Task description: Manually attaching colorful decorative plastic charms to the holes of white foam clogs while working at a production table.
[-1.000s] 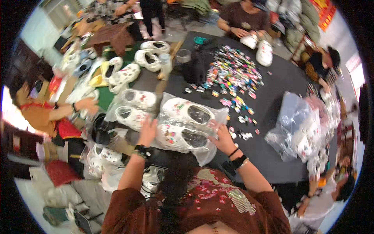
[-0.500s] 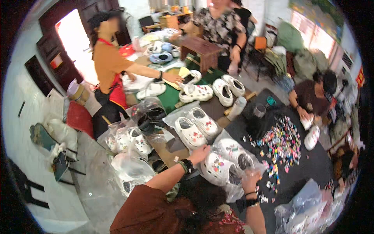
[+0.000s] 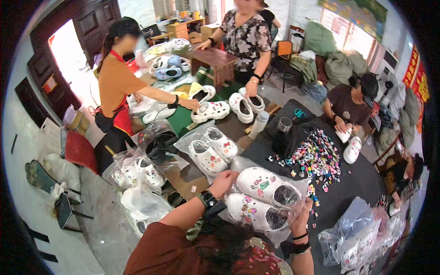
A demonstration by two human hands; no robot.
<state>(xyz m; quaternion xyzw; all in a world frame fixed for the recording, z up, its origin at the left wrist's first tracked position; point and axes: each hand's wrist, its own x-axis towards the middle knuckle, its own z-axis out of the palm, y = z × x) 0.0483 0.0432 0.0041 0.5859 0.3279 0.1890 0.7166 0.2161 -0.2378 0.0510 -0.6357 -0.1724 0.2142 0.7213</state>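
Observation:
A pair of white clogs with colourful charms [image 3: 256, 208] lies side by side in a clear plastic bag [image 3: 297, 187], held between my two hands. My left hand [image 3: 222, 184] is closed on the bag's left end, by the toes of the clogs. At the other end, near the heels, my right hand [image 3: 301, 214] grips the bag's edge, its fingers partly hidden by plastic. Just beyond my left hand sits another bagged pair of white clogs [image 3: 208, 156]. Right of the held bag, a heap of small coloured charms [image 3: 318, 158] spreads over the black table top [image 3: 353, 188].
More bagged clogs stand left [image 3: 143, 173] and lower right [image 3: 355, 240]. A bottle [image 3: 259, 124], a dark cup [image 3: 284, 124] and teal scissors [image 3: 299, 113] are ahead. Co-workers stand at the far side; one reaches to a white clog [image 3: 211, 111], another sits at the right handling a clog.
The held bag has turned, its heel end swinging away from me and up, and my right hand rose with it. The far co-worker's hand now reaches down to a white clog.

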